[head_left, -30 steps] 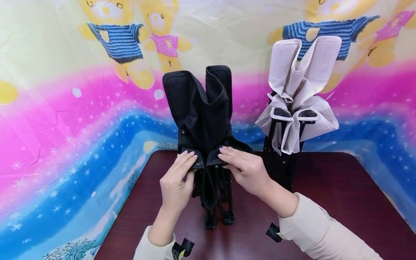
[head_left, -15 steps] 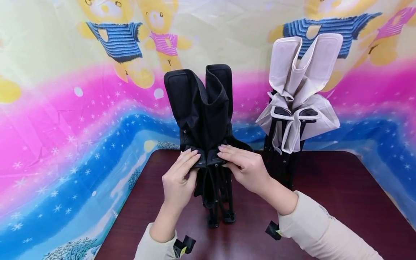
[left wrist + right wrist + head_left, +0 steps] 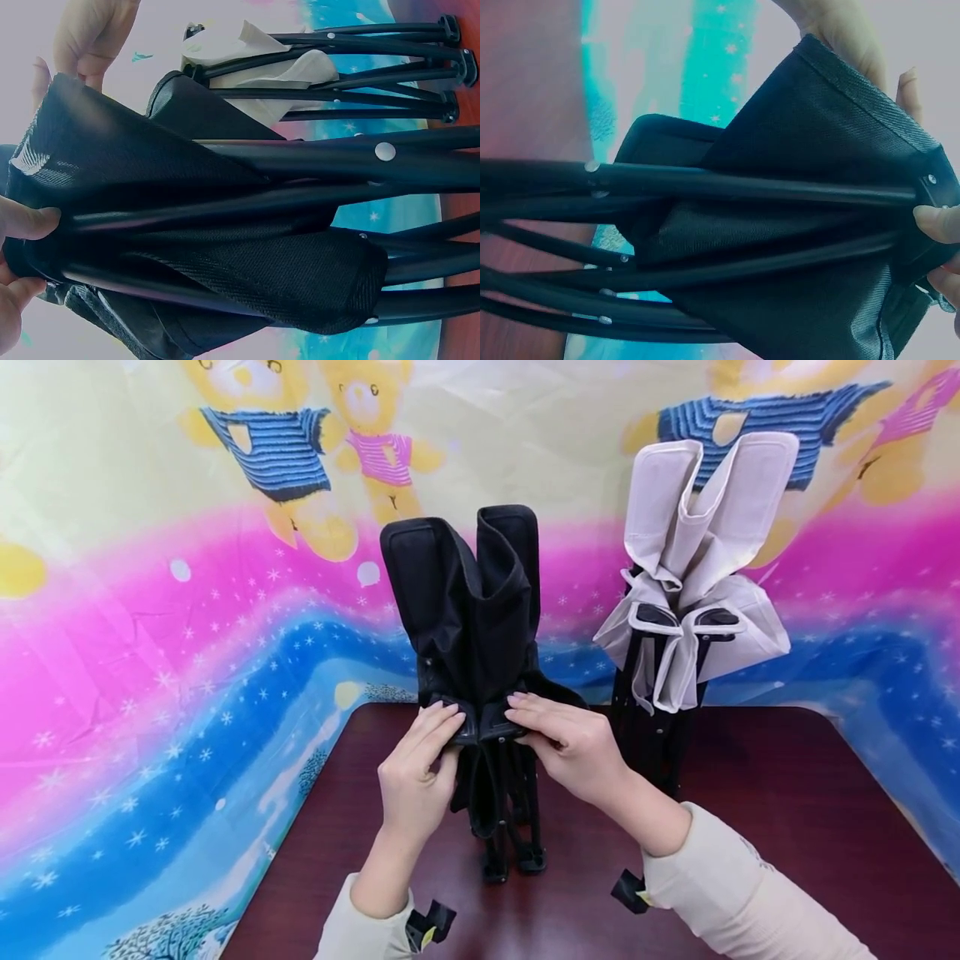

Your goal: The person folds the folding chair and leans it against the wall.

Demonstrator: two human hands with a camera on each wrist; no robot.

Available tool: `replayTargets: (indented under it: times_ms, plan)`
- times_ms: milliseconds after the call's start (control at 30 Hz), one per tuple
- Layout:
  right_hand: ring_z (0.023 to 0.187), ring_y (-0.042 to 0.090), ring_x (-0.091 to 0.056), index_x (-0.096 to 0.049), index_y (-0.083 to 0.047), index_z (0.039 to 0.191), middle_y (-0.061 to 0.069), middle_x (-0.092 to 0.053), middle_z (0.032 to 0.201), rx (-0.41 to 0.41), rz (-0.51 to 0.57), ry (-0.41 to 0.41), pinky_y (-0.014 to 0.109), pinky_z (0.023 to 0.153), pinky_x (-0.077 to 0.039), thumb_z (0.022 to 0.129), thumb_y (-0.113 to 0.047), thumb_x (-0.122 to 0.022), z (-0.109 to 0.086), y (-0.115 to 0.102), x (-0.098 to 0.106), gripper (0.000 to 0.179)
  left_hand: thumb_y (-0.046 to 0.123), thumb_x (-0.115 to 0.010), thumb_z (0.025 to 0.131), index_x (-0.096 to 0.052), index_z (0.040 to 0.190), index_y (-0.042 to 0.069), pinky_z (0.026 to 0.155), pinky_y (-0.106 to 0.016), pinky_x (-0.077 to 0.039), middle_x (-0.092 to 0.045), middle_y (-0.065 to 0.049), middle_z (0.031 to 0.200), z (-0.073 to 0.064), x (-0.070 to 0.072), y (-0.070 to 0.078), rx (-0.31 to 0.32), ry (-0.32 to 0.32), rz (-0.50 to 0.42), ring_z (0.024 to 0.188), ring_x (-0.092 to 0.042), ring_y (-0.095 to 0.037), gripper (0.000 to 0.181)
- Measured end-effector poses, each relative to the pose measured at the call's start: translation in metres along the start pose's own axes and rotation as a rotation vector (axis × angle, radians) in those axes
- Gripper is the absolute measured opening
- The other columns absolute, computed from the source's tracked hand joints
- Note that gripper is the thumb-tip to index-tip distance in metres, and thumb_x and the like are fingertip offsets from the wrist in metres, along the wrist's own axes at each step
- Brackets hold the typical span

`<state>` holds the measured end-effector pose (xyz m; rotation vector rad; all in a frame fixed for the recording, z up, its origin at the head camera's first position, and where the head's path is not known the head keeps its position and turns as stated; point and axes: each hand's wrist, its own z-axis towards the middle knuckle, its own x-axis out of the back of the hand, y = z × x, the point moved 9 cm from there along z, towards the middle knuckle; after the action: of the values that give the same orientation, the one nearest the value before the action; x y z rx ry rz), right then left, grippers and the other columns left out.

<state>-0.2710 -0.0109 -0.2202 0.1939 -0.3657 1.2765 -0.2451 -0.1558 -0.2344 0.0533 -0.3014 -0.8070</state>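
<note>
A folded black folding chair [image 3: 480, 627] stands upright on the table, its fabric bunched between thin black legs. My left hand [image 3: 414, 777] pinches its near left corner, fingers on top and thumb below. On the near right corner my right hand [image 3: 576, 747] does the same. In the left wrist view, the thumb [image 3: 34, 219] lies under the black fabric [image 3: 97, 142], beside the ends of the leg tubes. The right wrist view shows the other thumb [image 3: 937, 223] near a rivet at the fabric's corner. The fingers' upper sides are hidden there.
A second folded chair with white fabric [image 3: 660, 518] and black legs stands at the back right of the dark red table [image 3: 757, 827]. Behind the table hangs a colourful cloth backdrop [image 3: 225, 718] printed with bears.
The view has shifted slightly, so both chairs appear a little higher and farther right. Both hands keep their hold on the black chair's corners, and its folded shape looks the same.
</note>
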Motion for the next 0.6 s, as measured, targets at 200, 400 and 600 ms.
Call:
replayTargets:
  times_ms: [200, 400, 600]
  plan:
    - [0.092, 0.023, -0.058, -0.067, 0.0, 0.091, 0.012, -0.063, 0.096, -0.043, 0.024, 0.002, 0.036, 0.078, -0.046, 0.059, 0.009, -0.071, -0.0034, 0.0015, 0.0021, 0.033, -0.009, -0.065, 0.067, -0.067, 0.092, -0.001, 0.087, -0.036, -0.041, -0.063, -0.011, 0.097, -0.0024, -0.0016, 0.0, 0.006, -0.005, -0.005, 0.098, -0.055, -0.024, 0.026]
    - [0.097, 0.023, -0.056, -0.066, 0.001, 0.094, 0.013, -0.062, 0.1, -0.057, 0.019, -0.008, 0.031, 0.084, -0.043, 0.061, 0.009, -0.069, -0.0078, 0.0009, 0.0009, 0.034, -0.01, -0.067, 0.065, -0.066, 0.093, 0.0, 0.086, -0.035, -0.041, -0.062, -0.011, 0.099, -0.0015, -0.0004, 0.0018, -0.005, -0.029, 0.025, 0.099, -0.055, -0.023, 0.029]
    - [0.099, 0.023, -0.055, -0.065, 0.002, 0.096, 0.014, -0.06, 0.102, -0.05, 0.033, -0.035, 0.03, 0.085, -0.042, 0.063, 0.009, -0.069, -0.0062, -0.0005, -0.0023, 0.035, -0.009, -0.068, 0.065, -0.066, 0.095, -0.001, 0.086, -0.035, -0.041, -0.061, -0.012, 0.101, -0.0017, 0.0028, -0.0009, -0.015, -0.059, 0.041, 0.1, -0.054, -0.024, 0.031]
